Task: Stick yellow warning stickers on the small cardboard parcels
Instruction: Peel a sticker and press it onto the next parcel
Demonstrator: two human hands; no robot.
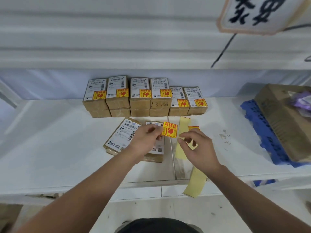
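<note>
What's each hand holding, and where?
Left hand pinches a sticker by its left edge; right hand pinches the backing strip at its left edge, mid-length.

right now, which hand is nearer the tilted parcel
Left. The left hand overlaps the tilted parcel; the right hand is farther right, over the strip.

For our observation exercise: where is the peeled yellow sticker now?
Head view, centre: the yellow warning sticker is pinched in the left hand above the right front parcel, just left of the backing strip held by the right hand.
</note>
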